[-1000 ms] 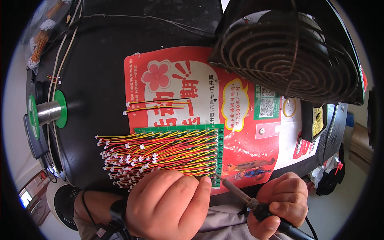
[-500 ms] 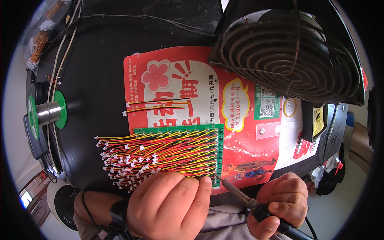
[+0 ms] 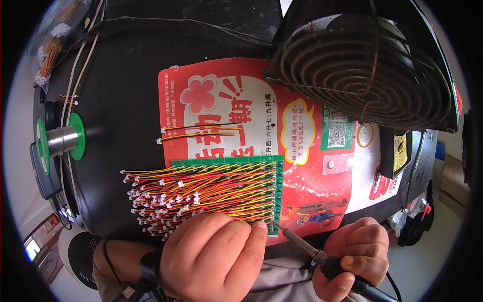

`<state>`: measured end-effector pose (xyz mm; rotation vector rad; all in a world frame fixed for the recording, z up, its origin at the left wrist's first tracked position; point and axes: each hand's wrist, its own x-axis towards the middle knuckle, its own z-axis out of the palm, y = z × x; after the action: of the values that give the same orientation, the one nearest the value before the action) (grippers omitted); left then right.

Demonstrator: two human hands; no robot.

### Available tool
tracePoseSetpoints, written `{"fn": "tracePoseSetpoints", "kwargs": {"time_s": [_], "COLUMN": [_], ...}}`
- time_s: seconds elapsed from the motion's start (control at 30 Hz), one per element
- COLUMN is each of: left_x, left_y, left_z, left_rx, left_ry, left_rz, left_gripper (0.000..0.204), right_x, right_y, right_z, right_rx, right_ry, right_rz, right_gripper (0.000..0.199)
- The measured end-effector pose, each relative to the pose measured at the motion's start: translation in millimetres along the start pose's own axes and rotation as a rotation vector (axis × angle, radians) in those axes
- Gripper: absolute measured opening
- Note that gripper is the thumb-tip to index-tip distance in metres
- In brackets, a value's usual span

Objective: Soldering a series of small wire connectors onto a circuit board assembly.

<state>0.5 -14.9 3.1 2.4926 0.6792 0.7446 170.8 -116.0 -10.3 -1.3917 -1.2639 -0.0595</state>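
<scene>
A green circuit board panel (image 3: pixel 278 201) lies on a red printed sheet. Rows of red, yellow and black wires (image 3: pixel 226 187) run left from it and end in small white connectors (image 3: pixel 168 199). My left hand (image 3: pixel 214 256) is closed at the panel's near edge, thumb and finger pressed together by the wire ends; what they pinch is mostly hidden, seemingly a wire. My right hand (image 3: pixel 352 259) grips a soldering iron (image 3: pixel 301 242) by its dark handle. The iron's tip points up and left, at the board's near right edge, close to my left fingertips.
Two loose wire leads (image 3: pixel 201 132) lie on the red sheet (image 3: pixel 322 186) beyond the board. A caged fan (image 3: pixel 362 70) stands at the far right. On the left are a solder spool (image 3: pixel 61 141) and cables; a bag of connectors (image 3: pixel 50 50) lies behind. A black-and-yellow box (image 3: pixel 397 153) sits right.
The board and sheet appear shifted very slightly right in the picture. Both hands keep nearly the same pose, and the iron's tip stays at the board's near right edge.
</scene>
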Motion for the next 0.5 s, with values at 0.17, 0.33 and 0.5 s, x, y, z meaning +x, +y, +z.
{"fn": "tracePoseSetpoints", "kwargs": {"time_s": [0.17, 0.33, 0.5], "left_x": [-1.5, 0.0, -0.5], "left_y": [-2.3, 0.2, 0.5], "left_z": [1.3, -0.9, -2.4], "left_rx": [-0.006, 0.014, 0.037], "left_ry": [-0.004, -0.002, -0.033], "left_rz": [0.001, -0.002, 0.002], "left_gripper": [0.023, 0.023, 0.022], "right_x": [19.0, 20.4, 20.6], "right_y": [-0.8, -3.2, -2.5], "right_z": [-2.0, -5.2, -6.7], "right_rx": [0.168, 0.167, 0.185], "right_ry": [-0.165, -0.194, -0.228], "right_rz": [0.006, 0.029, 0.037], "right_gripper": [0.023, 0.024, 0.024]}}
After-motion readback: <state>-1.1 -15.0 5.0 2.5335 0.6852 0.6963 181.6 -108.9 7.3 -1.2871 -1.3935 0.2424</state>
